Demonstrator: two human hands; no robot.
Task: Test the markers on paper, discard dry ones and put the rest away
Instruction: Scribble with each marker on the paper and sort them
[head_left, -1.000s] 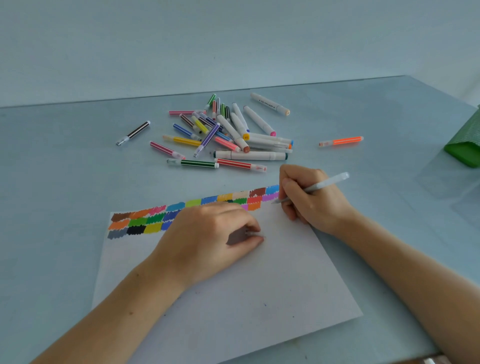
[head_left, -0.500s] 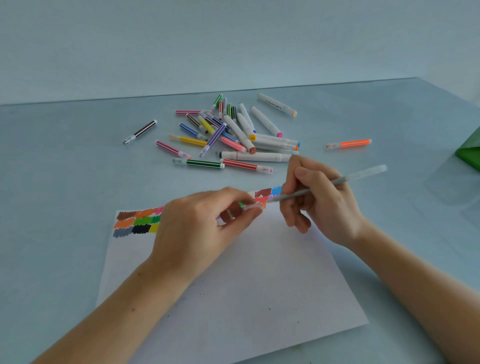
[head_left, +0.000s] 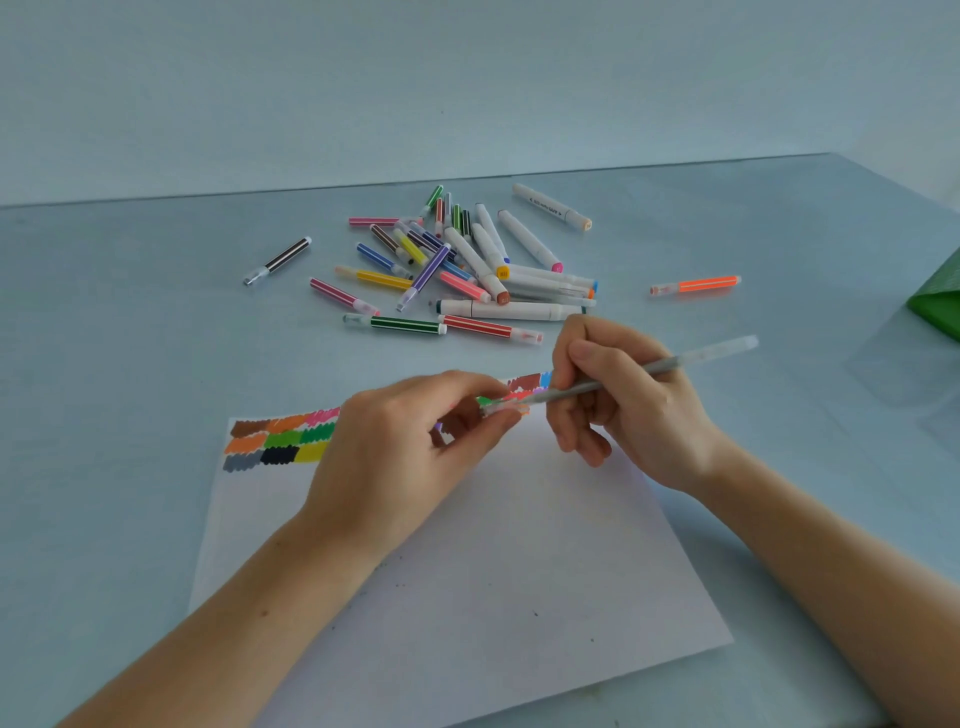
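My left hand (head_left: 400, 447) pinches the clear cap (head_left: 501, 406); my right hand (head_left: 623, 405) grips the grey marker (head_left: 613, 379) above the paper (head_left: 467, 597). If the cap goes on crooked, I think the tip could smear the swatches (head_left: 280, 441), or stay unsealed and dry out.

On my feed, my left hand (head_left: 410, 447) and right hand (head_left: 631, 410) are both bare, with no gloves, rings or watch. Both forearms are uncovered all the way to the near edge of the view; no sleeve shows. My fingernails are short and unpainted where visible.
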